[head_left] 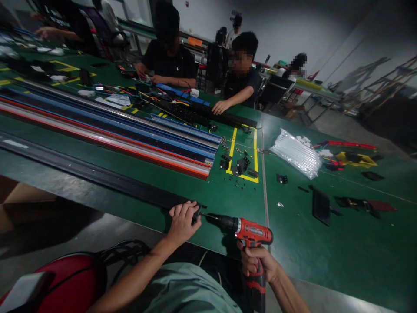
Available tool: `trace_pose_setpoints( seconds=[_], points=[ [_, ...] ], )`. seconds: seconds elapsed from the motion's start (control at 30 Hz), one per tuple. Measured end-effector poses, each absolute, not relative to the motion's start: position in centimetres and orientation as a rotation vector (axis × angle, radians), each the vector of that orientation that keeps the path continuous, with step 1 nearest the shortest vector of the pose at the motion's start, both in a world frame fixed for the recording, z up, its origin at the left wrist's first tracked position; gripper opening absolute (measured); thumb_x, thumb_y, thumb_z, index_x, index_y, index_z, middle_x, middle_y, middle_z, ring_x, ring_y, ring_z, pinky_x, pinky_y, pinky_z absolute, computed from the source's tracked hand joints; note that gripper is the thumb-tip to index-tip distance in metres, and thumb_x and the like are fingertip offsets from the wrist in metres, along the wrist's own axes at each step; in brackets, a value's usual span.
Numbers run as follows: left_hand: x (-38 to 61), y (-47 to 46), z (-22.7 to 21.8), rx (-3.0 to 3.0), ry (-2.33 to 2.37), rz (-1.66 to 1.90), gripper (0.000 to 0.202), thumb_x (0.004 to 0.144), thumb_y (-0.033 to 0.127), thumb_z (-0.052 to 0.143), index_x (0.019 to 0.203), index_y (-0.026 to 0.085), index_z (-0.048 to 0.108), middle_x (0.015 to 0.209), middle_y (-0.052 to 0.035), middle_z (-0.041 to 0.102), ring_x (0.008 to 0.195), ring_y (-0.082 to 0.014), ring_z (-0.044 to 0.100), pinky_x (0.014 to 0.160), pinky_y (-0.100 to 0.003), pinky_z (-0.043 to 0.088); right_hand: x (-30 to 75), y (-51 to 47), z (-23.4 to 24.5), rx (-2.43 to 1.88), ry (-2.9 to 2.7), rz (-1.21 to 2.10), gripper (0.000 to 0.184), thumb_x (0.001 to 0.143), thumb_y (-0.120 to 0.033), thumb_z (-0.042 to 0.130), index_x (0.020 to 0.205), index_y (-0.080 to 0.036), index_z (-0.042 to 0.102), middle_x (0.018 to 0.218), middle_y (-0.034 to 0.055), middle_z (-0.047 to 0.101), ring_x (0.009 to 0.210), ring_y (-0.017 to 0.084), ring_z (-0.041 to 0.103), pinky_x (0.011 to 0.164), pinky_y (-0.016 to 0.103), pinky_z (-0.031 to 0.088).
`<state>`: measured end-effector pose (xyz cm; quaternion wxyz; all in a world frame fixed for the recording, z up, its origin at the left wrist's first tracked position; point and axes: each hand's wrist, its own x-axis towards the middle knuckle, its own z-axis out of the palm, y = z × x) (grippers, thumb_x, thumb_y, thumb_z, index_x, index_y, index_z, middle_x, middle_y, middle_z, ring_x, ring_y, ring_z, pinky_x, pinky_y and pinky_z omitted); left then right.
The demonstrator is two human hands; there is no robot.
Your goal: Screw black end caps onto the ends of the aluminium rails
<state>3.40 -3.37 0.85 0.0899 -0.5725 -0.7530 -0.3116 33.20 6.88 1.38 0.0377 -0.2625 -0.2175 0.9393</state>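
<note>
My right hand [259, 262] is wrapped round the handle of a red and black cordless drill [256, 231]. The drill points left, and its long thin bit reaches the end of a long black profile [97, 176] lying along the table's near edge. Over that end my left hand [185, 221] is closed, fingers on top and thumb at the end face. Whatever sits right at the bit's tip is too small to make out.
Colourful long strips [130, 143] lie behind the black profile. Small black brackets [241, 166] and screws sit around a yellow taped rectangle. A plastic-wrapped bundle [296, 153] and a dark flat case [321, 206] are on the right. Co-workers sit across the green table [293, 256].
</note>
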Motion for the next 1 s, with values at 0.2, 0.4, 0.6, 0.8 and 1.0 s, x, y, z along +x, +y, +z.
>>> trace_pose_setpoints(
  seconds=[0.2,0.4,0.6,0.8,1.0],
  points=[
    [3.4,-3.3,0.8,-1.713,-2.253,-0.914,0.021,0.08,0.024,0.063,0.101,0.02,0.063,0.11,-0.0088,0.07,0.107,-0.0287,0.058,0.089,-0.045,0.035,33.1,7.2,1.8,-0.828,-0.735,2.861,0.021,0.077,-0.023,0.072,0.091,-0.016,0.059,0.047,-0.0123,0.038,0.039,0.005,0.032,0.052,0.026,0.044],
    [3.5,-3.2,0.7,-1.704,-2.242,-0.924,0.022,0.079,0.024,0.063,0.101,0.02,0.063,0.11,-0.0086,0.069,0.107,-0.0289,0.058,0.088,-0.045,0.035,33.2,7.2,1.8,-0.846,-0.748,2.863,0.021,0.078,-0.024,0.072,0.091,-0.016,0.058,0.047,-0.0126,0.037,0.04,0.006,0.032,0.052,0.026,0.044],
    [3.5,-3.2,0.9,-1.702,-2.25,-0.925,0.021,0.08,0.023,0.062,0.1,0.02,0.063,0.11,-0.0087,0.07,0.107,-0.0284,0.058,0.089,-0.045,0.034,33.2,7.1,1.4,-0.828,-0.726,2.855,0.023,0.077,-0.022,0.07,0.096,-0.016,0.059,0.048,-0.0128,0.037,0.038,0.005,0.031,0.05,0.025,0.044],
    [3.4,-3.2,0.7,-1.706,-2.25,-0.936,0.021,0.081,0.024,0.061,0.101,0.021,0.062,0.11,-0.009,0.07,0.108,-0.0285,0.058,0.089,-0.045,0.034,33.2,6.9,1.0,-0.811,-0.695,2.875,0.021,0.078,-0.022,0.07,0.095,-0.016,0.06,0.048,-0.0127,0.036,0.038,0.005,0.031,0.05,0.024,0.044],
    [3.5,-3.2,0.6,-1.705,-2.252,-0.923,0.02,0.081,0.025,0.06,0.101,0.021,0.062,0.111,-0.0096,0.069,0.108,-0.0293,0.058,0.089,-0.045,0.034,33.3,7.1,0.8,-0.81,-0.697,2.891,0.018,0.078,-0.023,0.07,0.09,-0.016,0.058,0.047,-0.0126,0.037,0.038,0.005,0.032,0.051,0.024,0.046]
  ],
)
